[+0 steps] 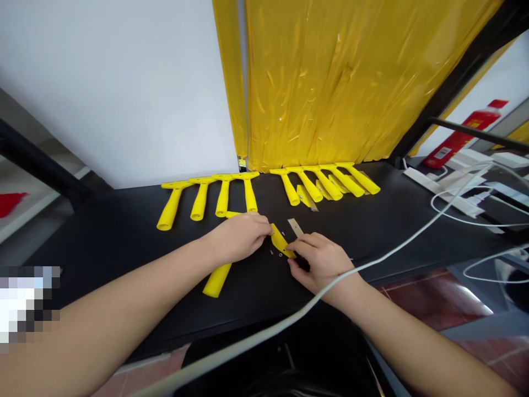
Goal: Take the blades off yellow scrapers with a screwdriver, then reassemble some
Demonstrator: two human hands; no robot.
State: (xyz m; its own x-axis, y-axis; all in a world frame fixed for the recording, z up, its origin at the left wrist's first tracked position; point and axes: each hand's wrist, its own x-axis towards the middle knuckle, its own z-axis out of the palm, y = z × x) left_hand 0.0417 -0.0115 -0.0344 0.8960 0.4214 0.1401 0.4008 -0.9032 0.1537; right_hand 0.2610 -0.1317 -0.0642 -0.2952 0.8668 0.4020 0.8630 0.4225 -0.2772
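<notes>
A small yellow plastic plate (280, 240) lies between my hands, one end at the fingertips of each. My left hand (243, 234) is closed, its fingers pinched at the plate's upper left end. My right hand (320, 259) grips the lower right end between thumb and fingers. Just above the right fingers lies a flat metal blade (295, 227). Tiny screws (271, 252) and a small nut (281, 255) sit on the black table near the plate. Beneath my left hand and wrist is a yellow scraper handle (217, 280), partly hidden.
Several yellow scraper handles (169, 209) stand in a row at the back left, with more (308, 184) at the back right beside yellow plates and blades. A white cable (397, 248) crosses in front of my right wrist. A red bottle (465, 135) and power strips (446, 190) are at right.
</notes>
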